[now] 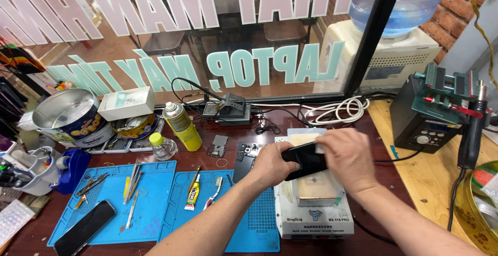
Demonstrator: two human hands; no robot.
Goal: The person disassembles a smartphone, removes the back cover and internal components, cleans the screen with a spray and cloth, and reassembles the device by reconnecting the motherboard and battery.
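Observation:
Both my hands hold a black smartphone (305, 158) above a white heating plate machine (311, 204). My left hand (270, 165) grips the phone's left end. At its right end, my right hand (348, 158) presses a small white cloth or wipe (320, 148) against it. A dark phone back cover (244, 162) lies on the blue mat (254, 225) just left of my left hand.
A second blue mat (150, 204) carries tweezers, a glue tube (191, 194), a toothbrush and another black phone (85, 227). A yellow spray can (182, 126), a small bottle, a cookie tin and a soldering stand stand behind. A hot-air station (430, 116) sits at right.

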